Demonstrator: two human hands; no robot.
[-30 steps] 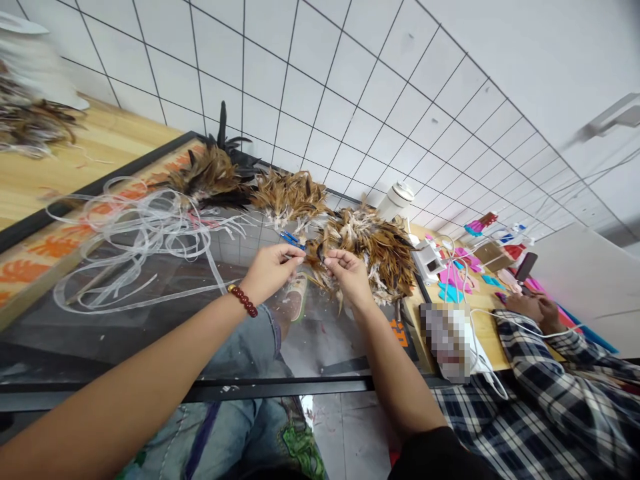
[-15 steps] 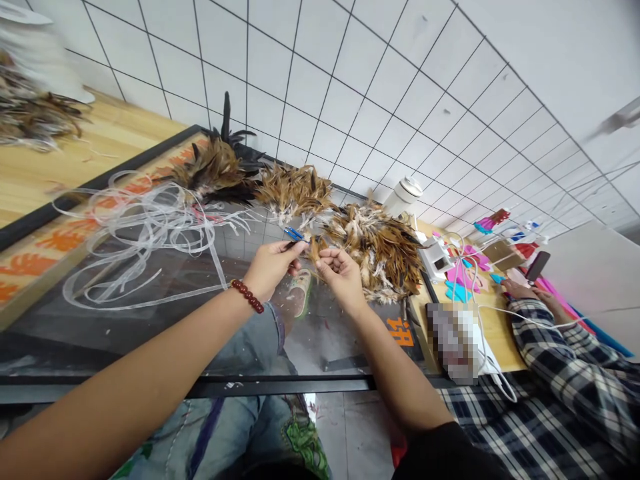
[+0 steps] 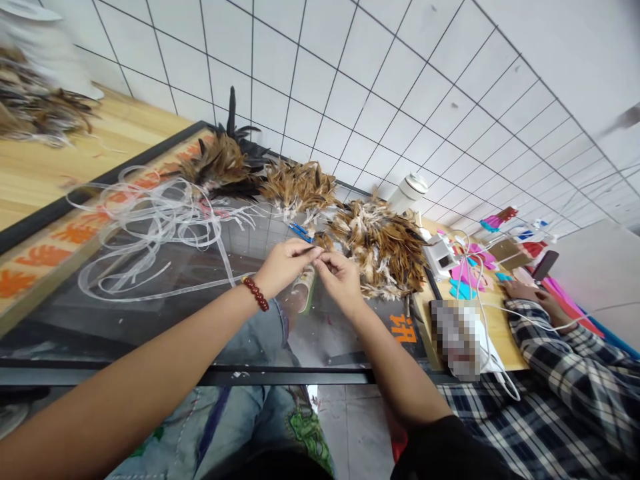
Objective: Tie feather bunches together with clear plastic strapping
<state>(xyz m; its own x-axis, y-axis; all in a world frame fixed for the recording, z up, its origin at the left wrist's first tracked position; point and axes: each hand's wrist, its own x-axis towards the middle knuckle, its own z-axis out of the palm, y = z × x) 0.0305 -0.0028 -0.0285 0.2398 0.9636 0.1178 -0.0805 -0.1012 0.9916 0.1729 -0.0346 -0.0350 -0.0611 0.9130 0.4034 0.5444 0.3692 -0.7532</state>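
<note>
**Glass surface, feather work against tiled wall**

Glass surface [image 3: 150, 313] is backed by white tiles. A small feather [image 3: 320, 241] is pinched at centre between left hand [image 3: 285, 265] and right hand [image 3: 340, 279], fingers closed narrow on it. Feather pile [image 3: 385, 247] is seen at 2 o'clock, clear strips [image 3: 150, 227] at 10 o'clock, blue scissors [image 3: 300, 231] just beyond at 12.

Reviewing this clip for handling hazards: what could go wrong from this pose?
1. The left hand and right hand pinch a small feather between fingertips; it could slip or bend.
2. The blue scissors lie just beyond the hands, near the feather pile; a reach might catch the blades.
3. The clear tubing tangle sprawls beside the left forearm and could snag.
</note>
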